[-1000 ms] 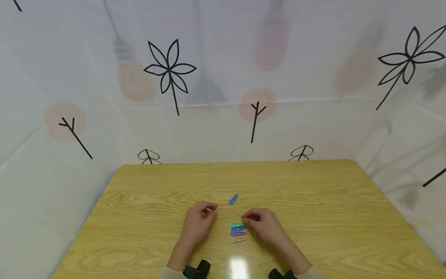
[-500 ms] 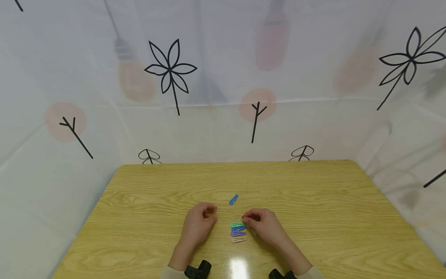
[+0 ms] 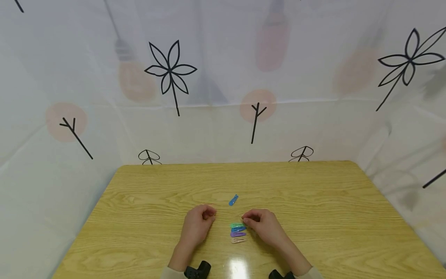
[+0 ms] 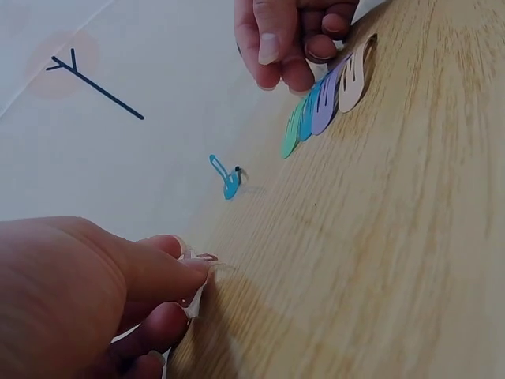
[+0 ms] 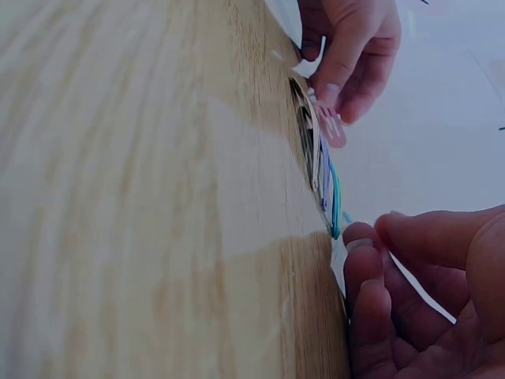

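My left hand (image 3: pixel 196 224) is just off the table, left of a row of snap hair clips. Between its thumb and fingers it pinches a pink hair clip (image 5: pixel 334 130), mostly hidden in the head view. The row holds a green clip (image 3: pixel 237 225), a blue clip (image 3: pixel 238 229), a purple clip (image 3: pixel 238 234) and a beige clip (image 3: pixel 238 240), lying side by side. My right hand (image 3: pixel 263 224) rests at the right end of the row by the green clip, fingers loosely curled, with nothing visible between them. Another blue hair clip (image 3: pixel 233 200) lies farther back, its arm raised in the left wrist view.
The wooden table (image 3: pixel 313 193) runs back to a pale printed cloth (image 3: pixel 216 131) hanging behind it and at both sides. A bright reflection shows on the tabletop near the front. Black wrist cameras (image 3: pixel 198 269) sit on both wrists.
My left hand has drawn slightly nearer and to the left, its fingers bending in more. The right hand and the clips on the table stay where they were.
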A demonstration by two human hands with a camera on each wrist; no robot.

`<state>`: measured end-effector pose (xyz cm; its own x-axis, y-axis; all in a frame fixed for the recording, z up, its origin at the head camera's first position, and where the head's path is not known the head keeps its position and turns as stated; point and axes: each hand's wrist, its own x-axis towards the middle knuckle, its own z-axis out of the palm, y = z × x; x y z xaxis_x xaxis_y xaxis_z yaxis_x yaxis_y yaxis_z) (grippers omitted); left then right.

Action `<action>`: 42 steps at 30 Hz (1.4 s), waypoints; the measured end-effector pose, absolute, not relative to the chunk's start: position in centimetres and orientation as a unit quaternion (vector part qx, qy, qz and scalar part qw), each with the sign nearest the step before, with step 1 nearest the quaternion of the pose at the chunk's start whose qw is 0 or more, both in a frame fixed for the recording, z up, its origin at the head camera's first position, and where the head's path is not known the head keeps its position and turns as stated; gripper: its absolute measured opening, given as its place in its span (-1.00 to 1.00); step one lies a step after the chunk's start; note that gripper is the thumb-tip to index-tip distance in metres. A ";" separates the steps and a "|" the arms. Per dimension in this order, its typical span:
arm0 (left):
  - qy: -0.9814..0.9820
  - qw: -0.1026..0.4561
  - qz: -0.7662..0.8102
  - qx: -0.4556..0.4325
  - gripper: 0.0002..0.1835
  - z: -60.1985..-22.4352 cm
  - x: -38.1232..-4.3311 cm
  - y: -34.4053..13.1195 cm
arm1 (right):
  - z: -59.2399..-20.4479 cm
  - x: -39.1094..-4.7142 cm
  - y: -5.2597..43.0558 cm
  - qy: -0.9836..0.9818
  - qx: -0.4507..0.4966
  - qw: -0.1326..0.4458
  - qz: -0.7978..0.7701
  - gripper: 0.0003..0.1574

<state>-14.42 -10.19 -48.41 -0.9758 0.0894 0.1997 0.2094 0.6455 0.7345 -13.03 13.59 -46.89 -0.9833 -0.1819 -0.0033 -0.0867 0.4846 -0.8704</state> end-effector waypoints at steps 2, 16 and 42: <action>-0.905 0.069 -0.413 -0.080 -0.92 -48.4 -14.4 -10.2 | -46.8 -13.0 13.6 0.859 -0.078 0.048 -0.504 -0.93; -0.857 0.016 -0.502 -0.119 -0.93 -48.1 -14.3 -9.6 | -47.3 -13.3 13.5 0.836 -0.075 0.040 -0.542 -0.87; -0.815 -0.024 -0.545 -0.196 -0.96 -47.2 -13.5 -8.4 | -46.9 -13.0 12.6 0.828 -0.117 0.016 -0.548 -0.87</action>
<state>-13.53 -8.44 -47.23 -0.9218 0.3459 0.1752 0.2939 0.3287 0.8975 -12.97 12.64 -46.90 -0.9720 -0.2121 0.1013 -0.1761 0.3716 -0.9116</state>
